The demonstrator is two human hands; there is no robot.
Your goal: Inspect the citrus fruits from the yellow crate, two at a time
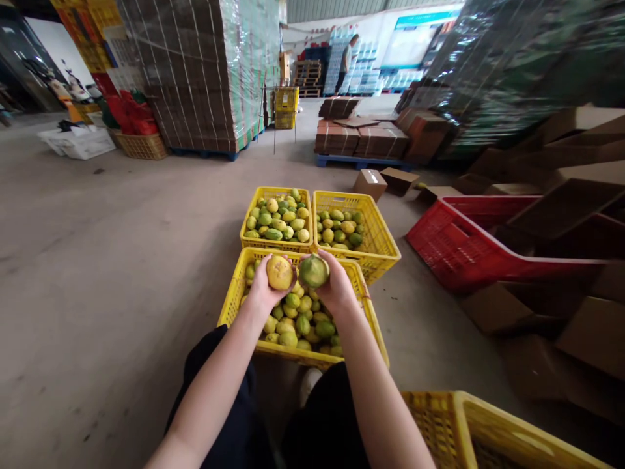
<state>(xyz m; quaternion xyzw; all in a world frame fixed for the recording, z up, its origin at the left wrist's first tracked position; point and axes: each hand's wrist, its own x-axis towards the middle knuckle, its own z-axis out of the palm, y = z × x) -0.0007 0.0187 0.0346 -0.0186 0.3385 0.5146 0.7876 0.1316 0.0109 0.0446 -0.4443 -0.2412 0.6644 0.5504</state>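
Observation:
Held up side by side over the nearest yellow crate (229,296) are two lemons. My left hand (263,290) is closed around a yellow lemon (280,272) with brownish marks on its skin. In my right hand (339,286) is a green lemon (314,271), its pointed end showing. Below both hands, the crate holds many loose yellow and green lemons (303,324). Just beyond stand two more yellow crates: the left one (277,245) is heaped with lemons, while the right one (378,238) has fewer, lying lower down.
At the right, a large red crate (439,260) holds cardboard, with opened boxes (508,306) around it. Another yellow crate (434,423) stands at the lower right. Wrapped pallet stacks (190,71) and flattened cartons (361,140) stand farther back. A person (346,63) is in the background.

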